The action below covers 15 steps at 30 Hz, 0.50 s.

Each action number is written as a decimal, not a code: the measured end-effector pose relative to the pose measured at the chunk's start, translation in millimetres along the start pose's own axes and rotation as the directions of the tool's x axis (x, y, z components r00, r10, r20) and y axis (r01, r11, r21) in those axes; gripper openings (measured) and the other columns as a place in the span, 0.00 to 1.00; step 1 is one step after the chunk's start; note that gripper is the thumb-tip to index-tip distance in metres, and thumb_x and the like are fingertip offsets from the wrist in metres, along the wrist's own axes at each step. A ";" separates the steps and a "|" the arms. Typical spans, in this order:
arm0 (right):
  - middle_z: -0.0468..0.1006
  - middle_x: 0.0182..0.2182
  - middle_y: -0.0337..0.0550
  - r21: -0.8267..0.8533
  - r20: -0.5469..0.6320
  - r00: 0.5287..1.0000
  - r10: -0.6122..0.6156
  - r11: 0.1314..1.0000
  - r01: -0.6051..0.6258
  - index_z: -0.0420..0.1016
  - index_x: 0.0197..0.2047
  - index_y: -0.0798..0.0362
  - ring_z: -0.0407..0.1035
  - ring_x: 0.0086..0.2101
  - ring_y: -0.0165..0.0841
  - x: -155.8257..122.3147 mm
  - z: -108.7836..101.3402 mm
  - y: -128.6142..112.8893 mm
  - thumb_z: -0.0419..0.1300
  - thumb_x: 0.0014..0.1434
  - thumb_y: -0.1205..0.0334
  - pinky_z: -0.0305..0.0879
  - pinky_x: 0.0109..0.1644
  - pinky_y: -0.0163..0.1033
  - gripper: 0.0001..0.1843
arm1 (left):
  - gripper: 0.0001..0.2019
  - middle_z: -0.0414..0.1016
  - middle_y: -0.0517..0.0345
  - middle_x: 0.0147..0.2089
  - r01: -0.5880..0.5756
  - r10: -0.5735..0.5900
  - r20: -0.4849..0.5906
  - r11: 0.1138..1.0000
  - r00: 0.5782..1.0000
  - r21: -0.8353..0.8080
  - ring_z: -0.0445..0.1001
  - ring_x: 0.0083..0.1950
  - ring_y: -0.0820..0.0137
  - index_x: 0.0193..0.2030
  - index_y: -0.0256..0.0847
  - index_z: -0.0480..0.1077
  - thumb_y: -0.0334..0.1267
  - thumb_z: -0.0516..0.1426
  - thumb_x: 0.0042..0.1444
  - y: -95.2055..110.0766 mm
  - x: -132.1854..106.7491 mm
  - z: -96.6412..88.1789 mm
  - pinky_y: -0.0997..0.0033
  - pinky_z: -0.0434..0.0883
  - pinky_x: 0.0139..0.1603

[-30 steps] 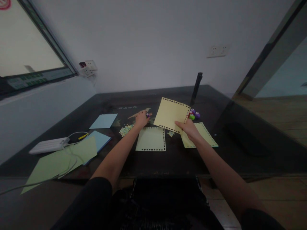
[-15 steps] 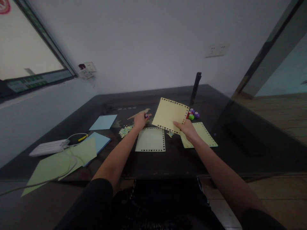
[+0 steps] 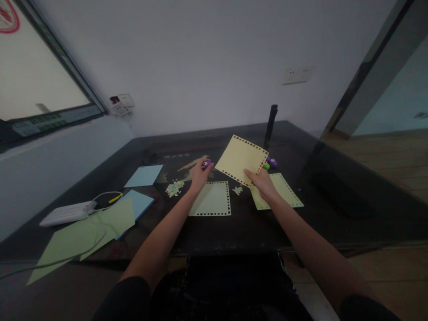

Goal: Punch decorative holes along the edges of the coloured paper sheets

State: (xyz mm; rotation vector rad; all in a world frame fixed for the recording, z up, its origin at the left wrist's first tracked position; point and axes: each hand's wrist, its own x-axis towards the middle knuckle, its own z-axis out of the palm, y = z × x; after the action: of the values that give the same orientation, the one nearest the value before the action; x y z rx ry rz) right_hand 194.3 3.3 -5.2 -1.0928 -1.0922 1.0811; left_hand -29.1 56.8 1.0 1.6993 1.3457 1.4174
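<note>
My left hand point(image 3: 199, 174) is closed around a small purple paper punch point(image 3: 206, 164) with an eye-like dot. In my right hand point(image 3: 262, 182), thumb on top, is a yellow sheet point(image 3: 243, 157) with heart-shaped holes along its edges, tilted above the table. The punch is close to the sheet's left corner. Below lies a pale green sheet point(image 3: 214, 200) with holes along its visible edges, partly covered by my left forearm. Under my right wrist rests a punched yellow sheet point(image 3: 284, 189). Behind it sit a green punch point(image 3: 266, 166) and purple punches point(image 3: 273, 163), partly hidden by the held sheet.
Paper bits lie in a larger pile point(image 3: 174, 188) and a smaller pile point(image 3: 237, 191). At left are blue sheets point(image 3: 143, 175), green sheets point(image 3: 76, 234) and a white power strip point(image 3: 67, 213) with a cable. A black upright object point(image 3: 271, 125) stands at the back.
The held yellow sheet has shifted slightly right and tilted more. My left hand, with the purple punch, has turned and moved a little right, showing more of the punch.
</note>
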 end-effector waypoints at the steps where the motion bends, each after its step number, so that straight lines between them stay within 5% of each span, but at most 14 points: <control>1: 0.76 0.48 0.52 0.004 -0.011 1.000 -0.015 1.000 0.015 0.69 0.55 0.54 0.73 0.44 0.46 0.6 -0.7 0.6 0.64 0.46 0.53 0.72 0.48 0.53 0.33 | 0.12 0.70 0.60 0.33 0.078 -0.072 0.067 0.992 0.995 -0.102 0.66 0.26 0.77 0.43 0.40 0.70 0.41 0.58 0.53 3.2 -7.1 3.9 0.75 0.64 0.28; 6: 0.75 0.50 0.52 -0.030 -0.047 0.997 -0.058 0.998 0.057 0.68 0.55 0.56 0.70 0.50 0.45 1.1 -2.8 -1.0 0.64 0.45 0.56 0.66 0.54 0.51 0.33 | 0.11 0.71 0.58 0.32 0.479 -0.325 0.372 0.738 0.870 -0.475 0.67 0.27 0.80 0.42 0.37 0.72 0.40 0.58 0.55 16.3 -36.7 13.4 0.77 0.66 0.29; 9: 0.75 0.50 0.51 -0.047 -0.026 0.997 -0.067 0.997 0.066 0.69 0.55 0.56 0.71 0.49 0.43 0.7 -3.1 -3.6 0.63 0.46 0.58 0.66 0.54 0.50 0.31 | 0.09 0.73 0.56 0.34 0.585 -0.383 0.445 0.595 0.810 -0.551 0.71 0.30 0.78 0.42 0.38 0.73 0.39 0.55 0.59 21.5 -44.0 10.6 0.74 0.70 0.39; 15: 0.77 0.47 0.50 -0.139 -0.049 0.982 -0.180 0.975 0.172 0.74 0.48 0.57 0.71 0.48 0.43 5.7 -8.1 -3.5 0.63 0.47 0.57 0.63 0.57 0.50 0.24 | 0.09 0.76 0.53 0.40 0.556 -0.326 0.457 0.585 0.828 -0.590 0.75 0.37 0.74 0.45 0.39 0.71 0.36 0.57 0.58 28.1 -45.1 2.9 0.68 0.71 0.49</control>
State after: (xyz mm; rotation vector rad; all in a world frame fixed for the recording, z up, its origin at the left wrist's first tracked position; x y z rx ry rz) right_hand 203.4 7.5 -2.1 -1.1048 -1.2026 0.8393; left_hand -14.2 5.9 6.9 0.9063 0.7970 1.0917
